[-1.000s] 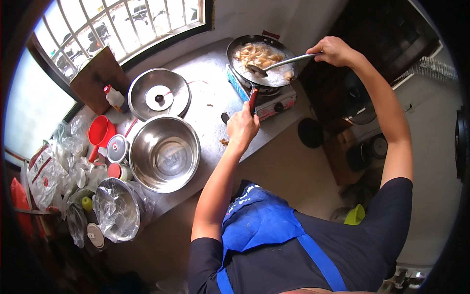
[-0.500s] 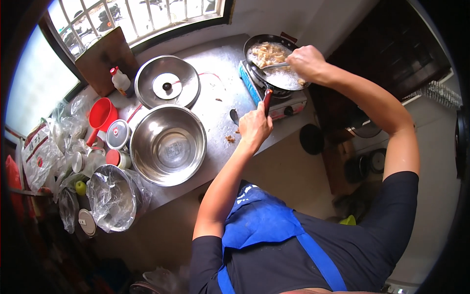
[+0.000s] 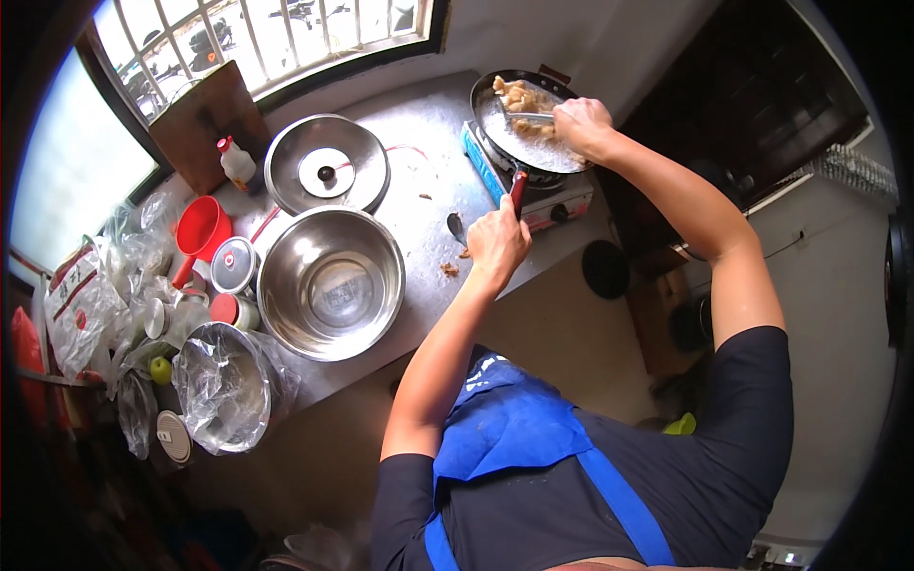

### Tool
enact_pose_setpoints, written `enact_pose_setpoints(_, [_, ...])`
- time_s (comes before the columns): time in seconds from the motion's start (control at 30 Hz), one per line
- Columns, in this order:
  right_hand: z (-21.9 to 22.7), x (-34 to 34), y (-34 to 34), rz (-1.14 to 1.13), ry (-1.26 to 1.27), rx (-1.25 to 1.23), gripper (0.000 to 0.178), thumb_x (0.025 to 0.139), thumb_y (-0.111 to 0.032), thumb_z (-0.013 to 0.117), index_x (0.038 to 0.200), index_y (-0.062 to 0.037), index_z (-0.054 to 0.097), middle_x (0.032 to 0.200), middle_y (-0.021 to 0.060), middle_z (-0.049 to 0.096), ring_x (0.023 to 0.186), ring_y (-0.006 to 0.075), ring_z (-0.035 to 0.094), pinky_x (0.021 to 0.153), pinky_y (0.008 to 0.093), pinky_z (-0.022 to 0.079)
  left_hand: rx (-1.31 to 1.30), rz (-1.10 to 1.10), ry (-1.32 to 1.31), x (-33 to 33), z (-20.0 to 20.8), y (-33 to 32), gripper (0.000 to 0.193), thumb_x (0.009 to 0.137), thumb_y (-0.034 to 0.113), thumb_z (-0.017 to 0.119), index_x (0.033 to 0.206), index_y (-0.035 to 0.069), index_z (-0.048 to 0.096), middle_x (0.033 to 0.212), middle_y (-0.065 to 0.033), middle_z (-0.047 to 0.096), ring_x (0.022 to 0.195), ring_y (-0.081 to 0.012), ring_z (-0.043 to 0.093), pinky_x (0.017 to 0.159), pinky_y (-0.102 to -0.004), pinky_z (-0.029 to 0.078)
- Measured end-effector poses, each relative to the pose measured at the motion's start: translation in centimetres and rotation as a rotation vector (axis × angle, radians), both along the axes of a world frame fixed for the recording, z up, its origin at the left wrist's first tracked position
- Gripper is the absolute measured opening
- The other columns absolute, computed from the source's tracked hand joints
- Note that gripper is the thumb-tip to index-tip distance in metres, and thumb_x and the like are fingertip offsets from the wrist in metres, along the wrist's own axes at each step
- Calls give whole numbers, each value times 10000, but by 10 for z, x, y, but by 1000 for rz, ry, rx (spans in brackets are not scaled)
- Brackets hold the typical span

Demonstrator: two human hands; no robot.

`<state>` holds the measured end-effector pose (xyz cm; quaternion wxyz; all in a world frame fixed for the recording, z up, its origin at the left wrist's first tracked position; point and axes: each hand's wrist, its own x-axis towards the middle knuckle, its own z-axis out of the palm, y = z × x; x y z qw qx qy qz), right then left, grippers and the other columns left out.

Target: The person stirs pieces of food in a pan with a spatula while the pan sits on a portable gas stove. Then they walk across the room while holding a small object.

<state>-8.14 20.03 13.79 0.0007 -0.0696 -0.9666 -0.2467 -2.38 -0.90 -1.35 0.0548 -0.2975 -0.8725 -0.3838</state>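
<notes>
A black wok (image 3: 483, 93) sits on the portable gas stove (image 3: 564, 205) at the back right. In it, golden-brown pieces of food (image 3: 519, 97) lie in pale, bubbling liquid. My left hand (image 3: 499, 246) is closed round the wok's red and black handle (image 3: 518, 188), on the near side. My right hand (image 3: 585, 126) grips a cooking utensil (image 3: 535, 116) with a metal shaft, which reaches across the wok to the food; its head is hard to make out. A dark spoon-like head (image 3: 456, 226) lies on the table beside my left hand.
A large steel basin (image 3: 286, 285) stands left on the metal table, a steel lid (image 3: 286, 171) behind it. Further left are a red dipper (image 3: 202, 225), lidded jars (image 3: 233, 266) and a plastic-covered bowl (image 3: 221, 390). Brown crumbs (image 3: 449, 270) lie near the table's edge.
My right hand has shifted slightly left and nearer, with the utensil. The food pieces now heap toward the far side of the wok. My left hand keeps its hold on the handle.
</notes>
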Motion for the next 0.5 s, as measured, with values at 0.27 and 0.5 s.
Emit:
enact_pose_setpoints(0.27, [-3,41,63,-307,124,-388,265,986,-266,612,1182,-160,755,1137,180,730,1085,384,690,916,493,545,-20,12,28,2,-4,1,369,842,233,683,1114,1,588,718,-223,706,672,-391,724,655,-488,590])
enact_pose_setpoints(0.5, [-20,76,95,-410,220,-536,307,971,-299,653,1249,-201,741,1183,159,727,1143,365,667,970,471,530,-60,6,-44,2,7,-2,404,883,258,655,1221,40,616,813,-239,721,751,-421,717,719,-527,570])
